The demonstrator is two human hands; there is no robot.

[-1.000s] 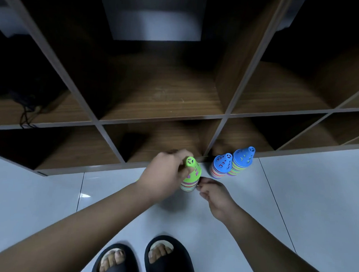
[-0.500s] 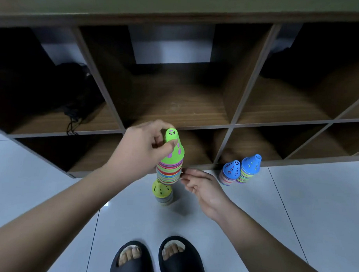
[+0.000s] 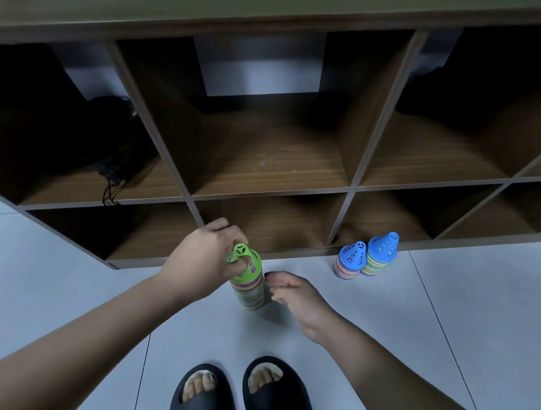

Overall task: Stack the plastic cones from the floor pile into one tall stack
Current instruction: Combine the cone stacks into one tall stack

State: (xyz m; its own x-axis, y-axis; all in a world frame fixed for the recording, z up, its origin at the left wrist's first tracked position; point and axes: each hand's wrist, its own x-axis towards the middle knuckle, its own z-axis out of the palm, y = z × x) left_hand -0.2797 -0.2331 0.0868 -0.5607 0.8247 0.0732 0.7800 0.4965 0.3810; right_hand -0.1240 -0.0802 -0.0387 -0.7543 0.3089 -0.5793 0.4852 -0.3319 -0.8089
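A stack of plastic cones with a green cone on top [image 3: 250,277] stands on the floor in front of the shelf; many coloured rims show below the green cap. My left hand [image 3: 204,257] grips the green top cone near its tip. My right hand [image 3: 293,293] hovers just right of the stack's lower part, fingers loosely curled, holding nothing. Two shorter stacks with blue cones on top stand to the right, one [image 3: 350,261] beside the other [image 3: 381,253], against the shelf's base.
A dark wooden cubby shelf [image 3: 263,195] rises right behind the stacks. A black bundle with cords [image 3: 114,156] lies in the upper left cubby. My feet in black slippers [image 3: 241,388] stand on the pale tiled floor [image 3: 443,318].
The lifted green-topped section, held above a short yellow-green stack half a second ago, has come down onto it, forming one taller stack. My right hand stays beside it.
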